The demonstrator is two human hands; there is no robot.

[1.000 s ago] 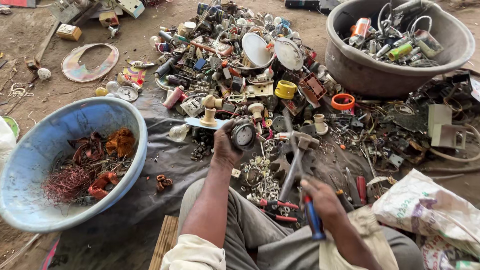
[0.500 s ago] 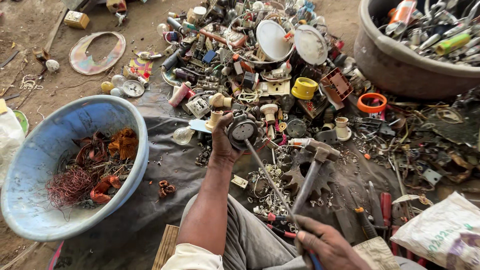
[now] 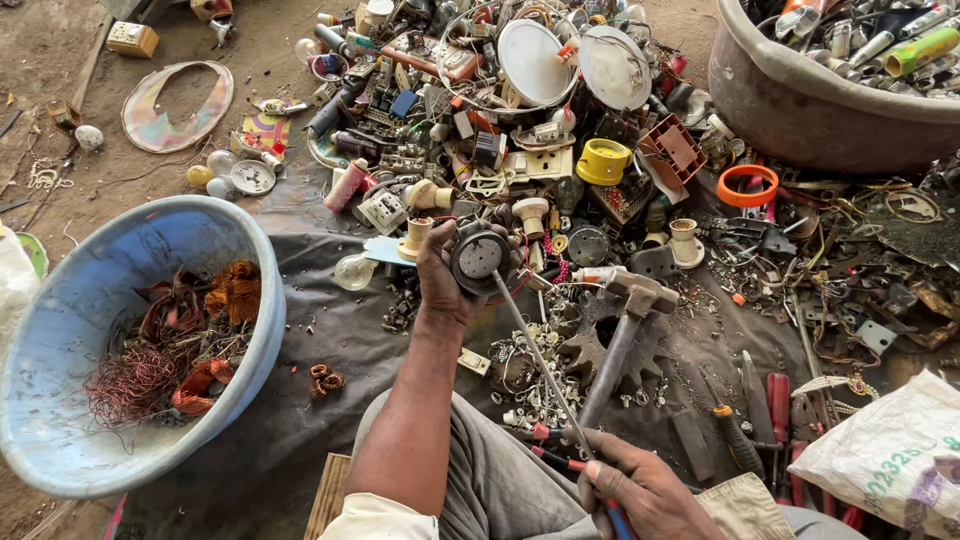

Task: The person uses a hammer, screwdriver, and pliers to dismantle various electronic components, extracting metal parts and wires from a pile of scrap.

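My left hand (image 3: 438,282) grips a small round grey part (image 3: 478,258) and holds it up over the dark cloth. My right hand (image 3: 640,490), low at the frame's bottom, is closed on the handle of a long screwdriver (image 3: 540,360). Its thin shaft runs up and left, with the tip touching the round part. A hammer (image 3: 622,330) lies on a rusty toothed gear (image 3: 600,350) just right of the shaft.
A blue basin (image 3: 60,340) at left holds copper wire and coils. A big brown tub (image 3: 800,100) of scrap stands at top right. A heap of electrical scrap fills the middle. A white sack (image 3: 890,450) lies at lower right, pliers and screwdrivers (image 3: 775,400) beside it.
My right hand has brought the screwdriver up so its tip now meets the round part. My left hand kept the part in nearly the same spot. The view has tilted down.
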